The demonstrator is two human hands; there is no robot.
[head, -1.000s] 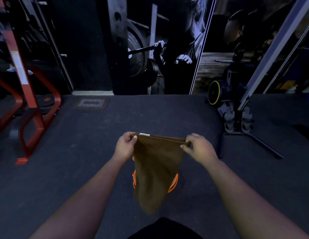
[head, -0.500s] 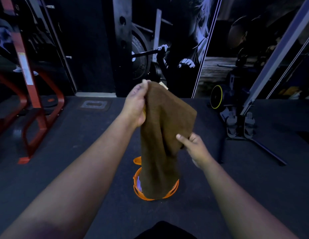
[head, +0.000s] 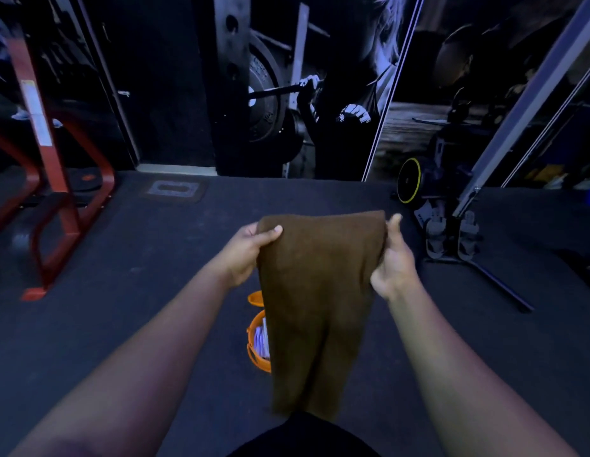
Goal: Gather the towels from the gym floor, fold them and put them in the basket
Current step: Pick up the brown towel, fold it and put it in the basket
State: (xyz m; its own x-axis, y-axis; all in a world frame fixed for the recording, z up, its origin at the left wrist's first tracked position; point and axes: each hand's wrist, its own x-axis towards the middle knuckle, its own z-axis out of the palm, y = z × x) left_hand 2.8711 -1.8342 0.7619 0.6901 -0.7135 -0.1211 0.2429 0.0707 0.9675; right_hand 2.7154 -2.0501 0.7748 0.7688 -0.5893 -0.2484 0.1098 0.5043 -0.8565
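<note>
1. The brown towel (head: pixel 316 291) hangs in front of me and hides most of the orange basket (head: pixel 258 341) on the floor (head: pixel 138 291); only the basket's left rim and something pale inside it show, too dim to name.
2. The towel's lower end meets a dark shape at the bottom edge, so I cannot tell where it stops.
3. My left hand (head: pixel 245 252) grips the top left corner, thumb over the front; my right hand (head: pixel 394 262) grips the right edge.
4. Half a second ago my left hand held the towel high while my right hand pinched it lower down; now both hold it level and spread wide.
</note>
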